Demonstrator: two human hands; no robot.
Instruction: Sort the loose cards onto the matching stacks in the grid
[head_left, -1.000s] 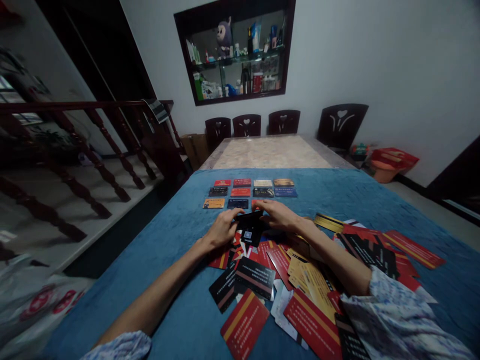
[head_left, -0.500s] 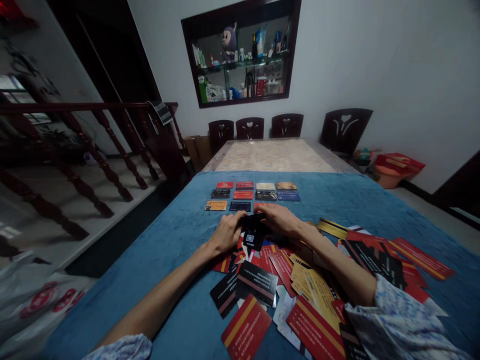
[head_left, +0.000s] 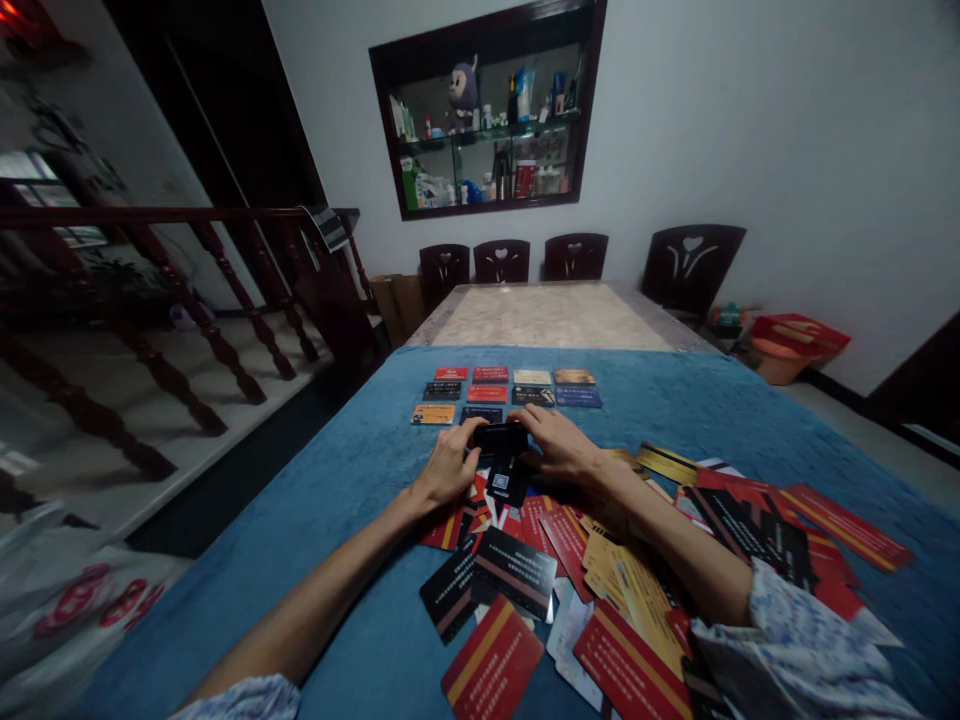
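Between my two hands a black card (head_left: 501, 440) is gripped by its side edges, its face tipped toward me. My left hand (head_left: 448, 464) pinches the left edge between thumb and fingers. On the opposite edge, my right hand (head_left: 559, 442) has its fingers closed. Just below lies another black card (head_left: 507, 481) with a small pale square printed on it. Beyond my hands, several cards lie in neat rows, among them an orange card (head_left: 433, 414) and a dark blue card (head_left: 481, 414). Under my wrists spreads a loose heap of cards, including a red card (head_left: 493, 660).
A blue cloth (head_left: 322, 500) covers the near part of the table. More cards, one of them red (head_left: 847, 525), spread at the right. Dark chairs (head_left: 501, 262) stand past the far end. A plastic bag (head_left: 90, 600) sits at the lower left, beside the railing.
The black card between my hands has tilted up, so more of its face shows. Both hands stay in nearly the same place. The view has shifted slightly.
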